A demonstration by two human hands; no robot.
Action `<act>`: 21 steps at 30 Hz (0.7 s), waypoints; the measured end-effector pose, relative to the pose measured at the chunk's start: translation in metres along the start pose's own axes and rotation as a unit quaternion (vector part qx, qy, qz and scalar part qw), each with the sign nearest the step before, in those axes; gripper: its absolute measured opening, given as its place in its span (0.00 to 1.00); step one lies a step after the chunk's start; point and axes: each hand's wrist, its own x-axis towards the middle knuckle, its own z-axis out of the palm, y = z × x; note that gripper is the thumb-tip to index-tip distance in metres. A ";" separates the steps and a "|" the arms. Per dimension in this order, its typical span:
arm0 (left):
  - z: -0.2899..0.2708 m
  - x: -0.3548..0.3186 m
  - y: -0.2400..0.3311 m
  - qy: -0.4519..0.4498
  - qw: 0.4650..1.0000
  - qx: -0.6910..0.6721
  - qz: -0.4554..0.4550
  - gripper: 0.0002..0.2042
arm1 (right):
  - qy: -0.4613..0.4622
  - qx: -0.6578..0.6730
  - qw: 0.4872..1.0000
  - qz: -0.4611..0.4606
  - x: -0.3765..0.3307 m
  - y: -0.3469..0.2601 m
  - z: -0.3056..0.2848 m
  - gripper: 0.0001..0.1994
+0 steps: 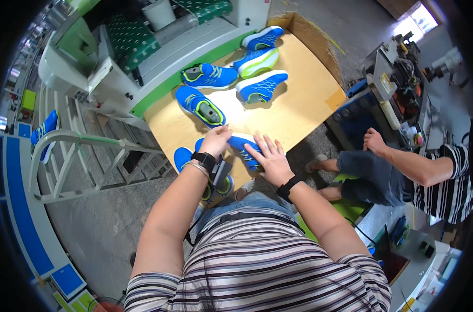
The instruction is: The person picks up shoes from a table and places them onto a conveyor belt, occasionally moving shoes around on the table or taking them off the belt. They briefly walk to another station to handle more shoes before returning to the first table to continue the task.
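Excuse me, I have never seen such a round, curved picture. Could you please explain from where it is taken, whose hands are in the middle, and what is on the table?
There is no robot here. A camera worn on a person's head looks down, and its wide lens bends straight edges. The person's own left hand and right hand meet at a blue shoe. The right hand spreads over it; the left is at its edge, but its grip is unclear. More blue shoes lie on the pale tabletop. At the right, another person is nearby.
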 end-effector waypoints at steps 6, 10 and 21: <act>-0.006 0.015 0.030 0.302 0.930 0.077 0.195 0.41 | 0.044 0.182 0.981 0.047 0.027 0.025 -0.005 0.45; 0.001 0.052 0.047 0.318 0.944 0.034 -0.077 0.63 | 0.183 0.417 0.875 0.163 0.050 0.011 0.040 0.37; -0.118 -0.082 0.076 -0.105 0.962 -0.245 0.065 0.26 | 0.170 0.364 0.900 0.168 0.042 0.010 0.051 0.38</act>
